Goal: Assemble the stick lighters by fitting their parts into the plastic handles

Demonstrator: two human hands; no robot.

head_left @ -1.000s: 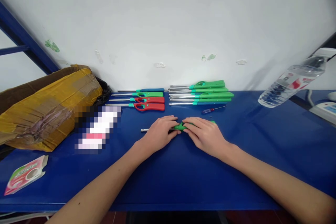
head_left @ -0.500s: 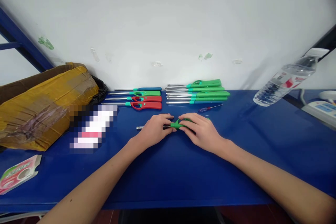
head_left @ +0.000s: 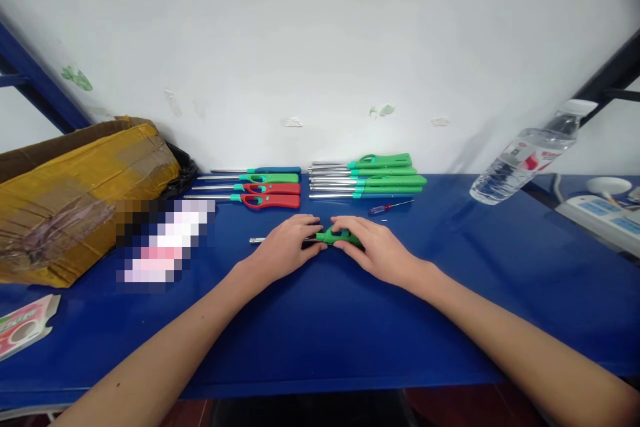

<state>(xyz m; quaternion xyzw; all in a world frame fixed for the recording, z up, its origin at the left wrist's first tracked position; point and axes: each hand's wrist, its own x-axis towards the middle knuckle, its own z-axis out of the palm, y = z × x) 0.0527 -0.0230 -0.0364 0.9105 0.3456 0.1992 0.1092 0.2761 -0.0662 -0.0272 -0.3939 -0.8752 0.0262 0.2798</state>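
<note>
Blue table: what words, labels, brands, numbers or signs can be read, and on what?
No text reads clearly.
Bottle: red lettering on its label, too blurred.
Pink carton: lettering too blurred; carton cut off by the picture's edge.
White device at right: blue panels, any text too small.
Pixelated patch: any print hidden.

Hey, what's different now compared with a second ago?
The right hand has spread slightly, baring more of the green lighter. The view shifted right, so things sit farther left in the picture. The left hand stays over the metal rod; the lighter rows and screwdriver stayed put.
</note>
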